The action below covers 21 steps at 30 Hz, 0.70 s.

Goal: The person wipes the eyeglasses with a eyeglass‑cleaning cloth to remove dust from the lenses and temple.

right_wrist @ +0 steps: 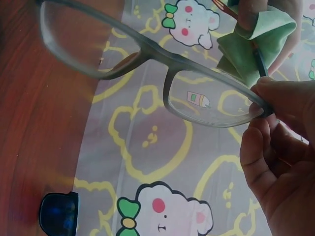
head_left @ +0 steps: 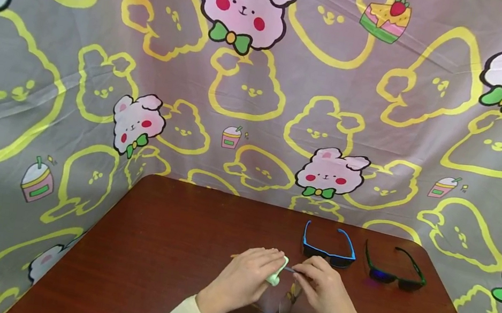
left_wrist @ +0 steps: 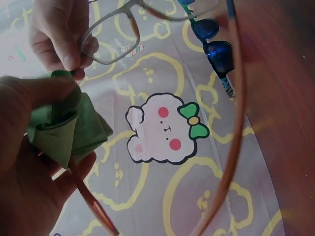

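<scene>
A pair of clear-lensed eyeglasses with a grey front and brown temple arms is held above the table between both hands. My left hand grips a folded light green cloth wrapped around one temple arm, whose brown end sticks out below the cloth in the left wrist view. With thumb and fingers, my right hand pinches the corner of the front where that temple arm joins. The other temple arm stands free, unfolded. Part of the wrapped arm is hidden by the cloth and fingers.
Sunglasses with a blue frame rest on the brown table beyond my right hand. Right of them lie dark sunglasses with green-edged arms. A patterned cloth sheet hangs behind and beside the table.
</scene>
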### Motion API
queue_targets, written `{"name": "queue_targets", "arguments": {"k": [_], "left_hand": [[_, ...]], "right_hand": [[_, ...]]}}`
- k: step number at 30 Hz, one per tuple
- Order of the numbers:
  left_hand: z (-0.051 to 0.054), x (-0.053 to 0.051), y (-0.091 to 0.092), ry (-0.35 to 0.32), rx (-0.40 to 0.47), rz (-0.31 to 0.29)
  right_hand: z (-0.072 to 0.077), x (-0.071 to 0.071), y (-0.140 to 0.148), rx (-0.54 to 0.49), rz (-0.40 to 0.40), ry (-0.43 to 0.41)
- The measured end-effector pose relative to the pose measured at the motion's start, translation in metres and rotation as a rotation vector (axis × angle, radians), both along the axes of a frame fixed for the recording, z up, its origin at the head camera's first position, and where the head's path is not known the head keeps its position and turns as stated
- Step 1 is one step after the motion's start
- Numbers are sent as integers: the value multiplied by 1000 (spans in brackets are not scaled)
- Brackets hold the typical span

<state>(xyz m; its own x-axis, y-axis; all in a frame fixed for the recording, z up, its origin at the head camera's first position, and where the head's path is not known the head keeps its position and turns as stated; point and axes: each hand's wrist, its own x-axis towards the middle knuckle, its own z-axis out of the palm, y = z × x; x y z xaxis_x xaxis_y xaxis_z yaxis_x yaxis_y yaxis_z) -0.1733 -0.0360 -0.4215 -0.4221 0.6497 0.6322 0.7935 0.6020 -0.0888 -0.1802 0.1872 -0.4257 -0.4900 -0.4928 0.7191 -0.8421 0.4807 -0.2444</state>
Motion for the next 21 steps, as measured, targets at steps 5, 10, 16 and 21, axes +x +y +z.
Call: {"name": "queue_targets", "arguments": {"k": [5,10,16,21], "left_hand": [[0,1,0,-42,-78,3],[-2,2,-1,-41,-117,-10],[-1,4,-2,-85,-104,-35],[1,3,-2,-93,-106,-46]], "right_hand": [[0,0,0,-30,-9,17],[-1,0,2,-33,-21,-6],[-2,0,4,-32,-27,-33],[-3,0,5,-44,-21,-35]]}}
